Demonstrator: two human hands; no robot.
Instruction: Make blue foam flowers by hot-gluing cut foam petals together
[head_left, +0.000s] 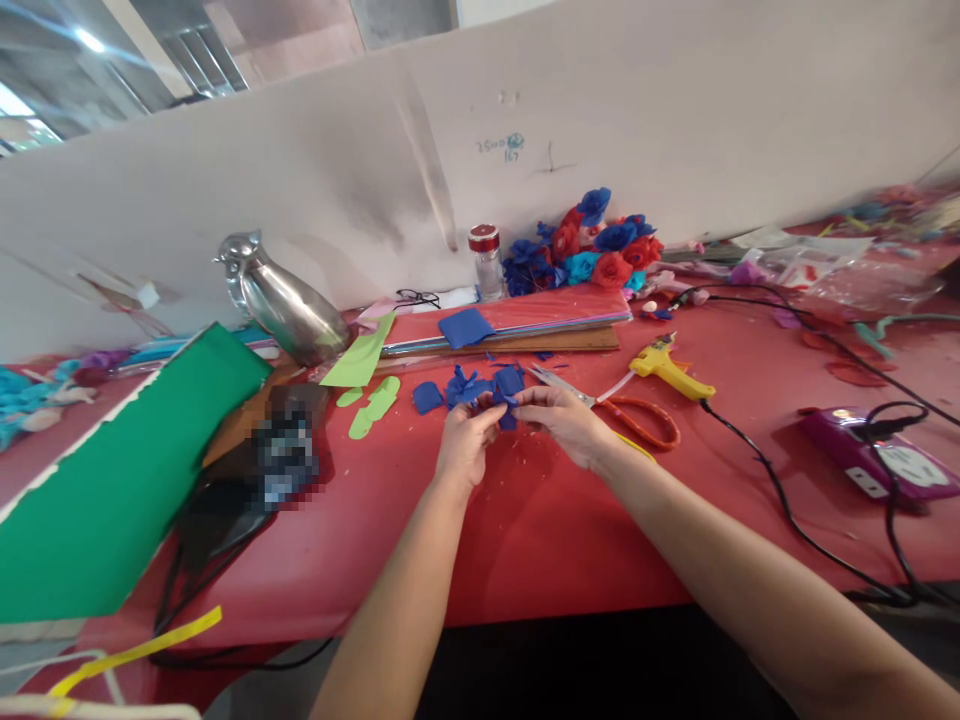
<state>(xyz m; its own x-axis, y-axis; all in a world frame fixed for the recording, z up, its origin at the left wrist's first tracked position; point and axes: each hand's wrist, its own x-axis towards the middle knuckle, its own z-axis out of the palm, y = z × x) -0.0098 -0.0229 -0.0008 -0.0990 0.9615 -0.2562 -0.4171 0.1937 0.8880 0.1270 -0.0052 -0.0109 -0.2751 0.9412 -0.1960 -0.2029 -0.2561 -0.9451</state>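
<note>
Over a red table (525, 520), the left hand (465, 440) and right hand (566, 420) meet fingertip to fingertip, each nearly closed in a pinch on a blue paper piece (508, 405), raised just left of the orange scissors (630, 415), which lie in easy reach beside a yellow glue gun (667, 368).

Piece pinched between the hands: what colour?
Blue. The piece is held by the left hand and the right hand; head view, the only one.
</note>
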